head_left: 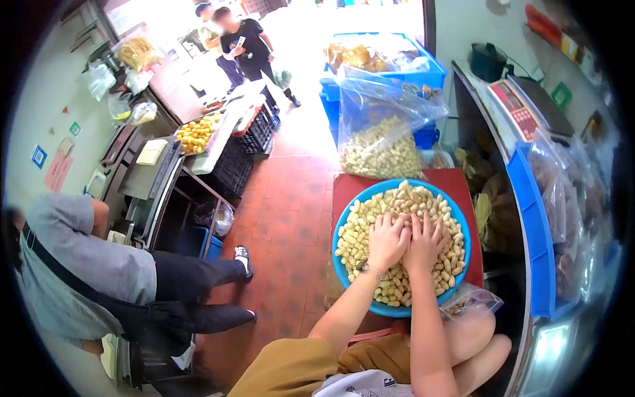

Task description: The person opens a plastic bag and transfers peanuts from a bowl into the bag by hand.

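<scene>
A round blue basin (338, 272) full of unshelled peanuts (370, 212) rests on a red board in front of me. My left hand (389, 239) lies on the peanuts near the middle, with a bracelet at its wrist. Beside it, close to touching, my right hand (424, 243) lies on the peanuts too. The fingers of both hands are spread and point away from me, and no peanut shows in their grip. Behind the basin stands a clear plastic bag (383, 149) with more peanuts in it.
Blue crates (430, 76) stand behind the bag. At right are a blue tray (534, 231) with bagged goods and a red scale (514, 109). A person in grey (99, 258) is at left. Two people (245, 46) stand near the doorway. A small bag (471, 301) touches the basin's near right side.
</scene>
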`<state>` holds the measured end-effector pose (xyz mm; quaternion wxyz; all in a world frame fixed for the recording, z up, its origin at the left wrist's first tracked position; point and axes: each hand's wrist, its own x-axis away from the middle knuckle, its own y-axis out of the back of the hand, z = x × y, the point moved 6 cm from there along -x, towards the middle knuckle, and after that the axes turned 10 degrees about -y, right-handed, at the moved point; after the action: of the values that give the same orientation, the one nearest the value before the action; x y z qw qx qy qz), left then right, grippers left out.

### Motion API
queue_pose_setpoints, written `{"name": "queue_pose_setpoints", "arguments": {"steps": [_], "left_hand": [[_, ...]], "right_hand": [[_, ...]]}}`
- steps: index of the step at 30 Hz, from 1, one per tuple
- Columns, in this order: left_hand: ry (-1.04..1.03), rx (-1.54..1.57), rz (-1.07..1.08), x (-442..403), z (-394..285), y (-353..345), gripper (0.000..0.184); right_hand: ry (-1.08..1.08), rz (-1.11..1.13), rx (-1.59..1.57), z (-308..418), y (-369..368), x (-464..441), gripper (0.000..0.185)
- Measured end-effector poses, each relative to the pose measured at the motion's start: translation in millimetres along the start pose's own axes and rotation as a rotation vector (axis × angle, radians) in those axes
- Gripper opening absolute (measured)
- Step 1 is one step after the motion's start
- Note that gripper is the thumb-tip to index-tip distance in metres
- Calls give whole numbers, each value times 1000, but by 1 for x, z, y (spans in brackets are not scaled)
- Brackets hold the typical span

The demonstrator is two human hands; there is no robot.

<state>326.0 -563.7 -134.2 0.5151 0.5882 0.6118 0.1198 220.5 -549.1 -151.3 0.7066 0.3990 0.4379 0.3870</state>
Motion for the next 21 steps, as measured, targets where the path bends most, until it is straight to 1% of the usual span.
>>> {"name": "queue_pose_setpoints", "arguments": {"steps": [1,2,6,9,10,13,14,17,20,21], "left_hand": [[-6,1,-2,1,-2,1,37],[-14,15,8,1,-3,1,38],[-11,-6,1,3,-5,-1,39],[39,-25,-3,8,-4,-6,39],[37,-17,-18,9,-5,-6,38],[62,-5,50,13,-6,-8,36],[69,-9,66,15,-8,-9,36],[24,13,14,19,-18,-1,35],[68,170,16,23,-22,2,33],[82,237,-43,26,-22,7,32]], "right_hand": [[6,52,-2,0,-4,0,44],[13,13,-5,1,-3,-2,40],[43,39,-36,-1,0,-3,38],[52,119,-48,-4,-2,-6,38],[68,66,-69,-4,2,-5,33],[59,174,23,-5,9,-2,28],[80,103,-18,-7,8,1,24],[85,103,-81,-11,11,5,21],[73,94,-272,-10,21,11,21],[83,98,-376,-9,19,14,21]]}}
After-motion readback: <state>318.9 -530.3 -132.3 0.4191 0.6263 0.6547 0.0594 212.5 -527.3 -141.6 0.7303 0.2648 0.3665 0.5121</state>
